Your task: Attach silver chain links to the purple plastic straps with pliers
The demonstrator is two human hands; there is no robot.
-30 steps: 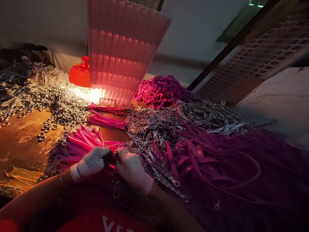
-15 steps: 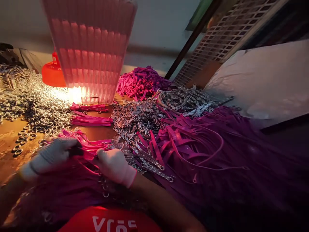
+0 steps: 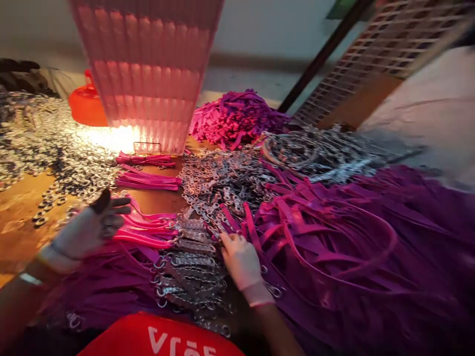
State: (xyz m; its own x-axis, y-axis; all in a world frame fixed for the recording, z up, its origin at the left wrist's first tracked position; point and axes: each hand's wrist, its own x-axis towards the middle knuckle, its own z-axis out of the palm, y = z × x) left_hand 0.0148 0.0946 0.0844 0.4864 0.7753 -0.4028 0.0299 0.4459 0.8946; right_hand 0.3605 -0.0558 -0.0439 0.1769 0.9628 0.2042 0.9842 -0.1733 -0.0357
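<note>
My left hand [image 3: 92, 225], in a pale glove with dark fingertips, is raised beside the rings with its fingers apart. Nothing shows in it. Bright pink straps [image 3: 148, 230] with small rings at their ends lie just right of it. My right hand [image 3: 242, 259], also gloved, is bent down over short metal chains, fingertips drawn together; what they pinch, if anything, is hidden. Between the hands lies a row of short braided-looking metal chains [image 3: 195, 259] with end rings, joined or close to purple straps [image 3: 111, 279]; I cannot tell which.
Loose metal rings [image 3: 74, 158] are heaped at left under a red lamp [image 3: 87, 105]. A ribbed translucent panel [image 3: 148, 84] stands behind. More chains [image 3: 230, 178] pile at the centre. Long purple straps [image 3: 334, 237] cover the right side, and a strap bundle [image 3: 237, 118] lies at the back.
My hands were close together on the pink straps and have parted. The right moved rightward onto the chains; the left opened and drew back slightly. The view shifted a little.
</note>
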